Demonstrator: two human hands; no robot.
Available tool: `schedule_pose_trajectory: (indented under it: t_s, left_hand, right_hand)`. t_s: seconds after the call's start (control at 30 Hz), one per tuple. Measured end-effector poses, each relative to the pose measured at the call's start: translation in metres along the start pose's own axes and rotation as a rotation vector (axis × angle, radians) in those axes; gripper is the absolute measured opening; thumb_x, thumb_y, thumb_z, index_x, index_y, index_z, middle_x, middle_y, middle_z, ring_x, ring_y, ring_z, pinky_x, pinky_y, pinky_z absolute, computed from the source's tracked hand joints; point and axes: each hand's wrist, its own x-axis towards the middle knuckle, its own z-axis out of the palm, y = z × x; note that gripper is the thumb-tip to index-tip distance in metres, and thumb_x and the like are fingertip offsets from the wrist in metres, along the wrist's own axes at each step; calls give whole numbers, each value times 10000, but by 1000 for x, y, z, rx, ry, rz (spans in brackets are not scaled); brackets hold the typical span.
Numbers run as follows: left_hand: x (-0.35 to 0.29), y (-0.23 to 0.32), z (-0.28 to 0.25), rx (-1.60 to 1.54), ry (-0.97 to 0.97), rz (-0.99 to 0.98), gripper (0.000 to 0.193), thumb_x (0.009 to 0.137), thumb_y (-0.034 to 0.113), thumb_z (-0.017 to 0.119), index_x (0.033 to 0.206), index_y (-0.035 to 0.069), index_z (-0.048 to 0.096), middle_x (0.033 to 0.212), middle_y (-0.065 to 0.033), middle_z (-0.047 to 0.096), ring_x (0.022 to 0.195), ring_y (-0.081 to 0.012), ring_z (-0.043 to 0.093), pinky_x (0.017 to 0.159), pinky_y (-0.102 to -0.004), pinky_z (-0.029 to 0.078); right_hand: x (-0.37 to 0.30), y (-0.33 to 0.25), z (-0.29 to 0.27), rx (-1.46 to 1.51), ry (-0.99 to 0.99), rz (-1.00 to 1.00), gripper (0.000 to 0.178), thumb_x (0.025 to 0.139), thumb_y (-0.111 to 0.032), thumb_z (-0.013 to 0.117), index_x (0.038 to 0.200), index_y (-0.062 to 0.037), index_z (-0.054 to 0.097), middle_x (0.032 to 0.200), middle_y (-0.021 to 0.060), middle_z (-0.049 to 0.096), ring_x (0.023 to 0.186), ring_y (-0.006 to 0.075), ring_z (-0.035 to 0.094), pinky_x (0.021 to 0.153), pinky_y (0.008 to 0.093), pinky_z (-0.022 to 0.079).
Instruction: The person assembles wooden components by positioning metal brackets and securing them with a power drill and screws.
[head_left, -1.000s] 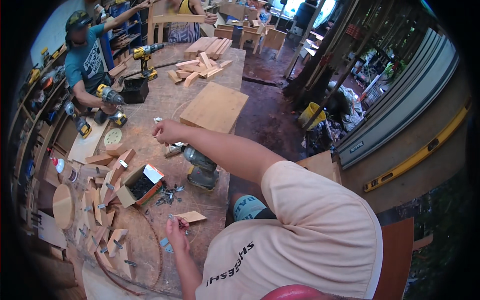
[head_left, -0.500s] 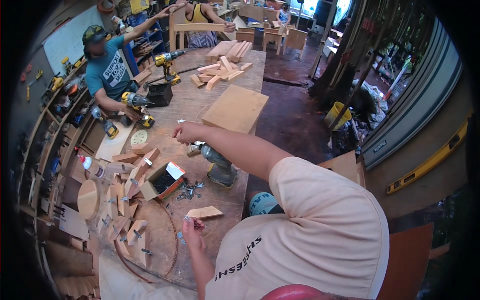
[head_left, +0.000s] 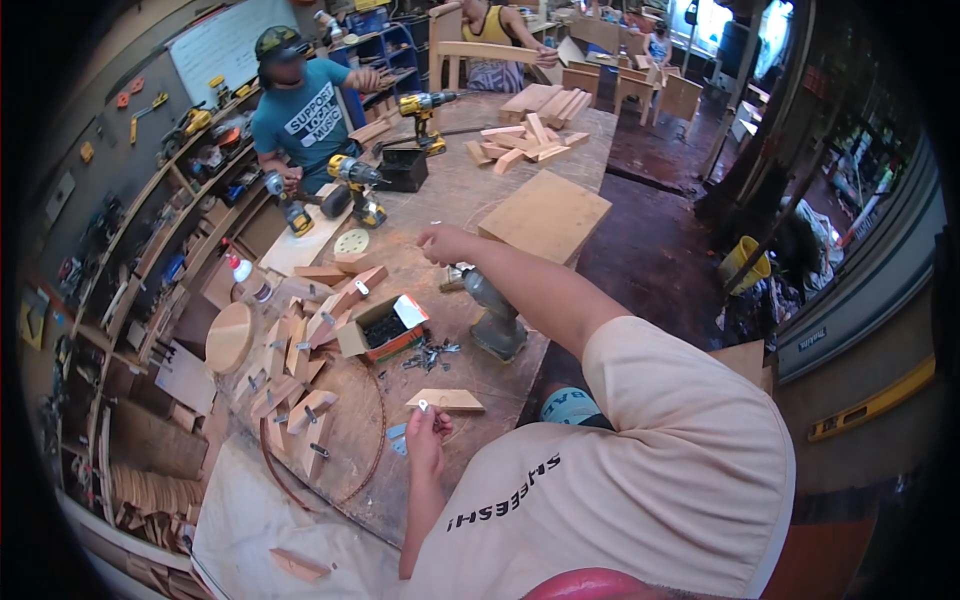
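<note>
My left hand (head_left: 428, 440) is closed in a pinch on a small metal bracket (head_left: 423, 405) with a hole in it. Just beyond it lies a wood block (head_left: 446, 400) with angled ends. My right arm stretches across the table over a cordless drill (head_left: 494, 325). Beyond the drill's chuck, my right hand (head_left: 440, 245) is closed, its fingers curled; whatever they hold is hidden. Between the hands stand an open carton (head_left: 385, 335) of dark screws and a loose pile of metal brackets (head_left: 430, 353). Left of these, several wood blocks (head_left: 300, 345) carry brackets.
A square wooden board (head_left: 546, 213) lies past my right forearm. Yellow drills (head_left: 358, 188) and stacked wood pieces (head_left: 525, 143) stand farther back. A co-worker (head_left: 305, 105) is at the far left, and another person (head_left: 490, 40) holds a wooden frame. A glue bottle (head_left: 245, 275) stands left.
The view has swung left, shifting the scene rightward. The co-worker's raised arm has come down from the wooden frame, and their other hand has left the yellow drill. My left hand still holds the bracket.
</note>
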Motion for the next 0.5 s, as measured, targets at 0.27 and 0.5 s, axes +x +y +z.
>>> schedule_pose_trajectory:
  t_s: [0.27, 0.5]
  left_hand:
    - [0, 2, -2, 56, -4, -33, 165, 986, 218, 476, 945, 77, 552, 773, -26, 597, 687, -117, 573, 631, -244, 465]
    - [1, 2, -8, 55, 6, -33, 185, 980, 213, 491, 1023, 62, 587, 808, -16, 601, 704, -105, 566, 657, -241, 465]
  right_hand:
    - [10, 10, -1, 46, -51, -12, 325, 796, -157, 602, 1100, -43, 620, 763, 92, 669, 618, 163, 639, 536, 316, 510]
    - [-10, -11, -3, 34, -44, 8, 327, 806, -134, 589, 1112, -24, 619, 743, 84, 659, 604, 147, 623, 547, 294, 505]
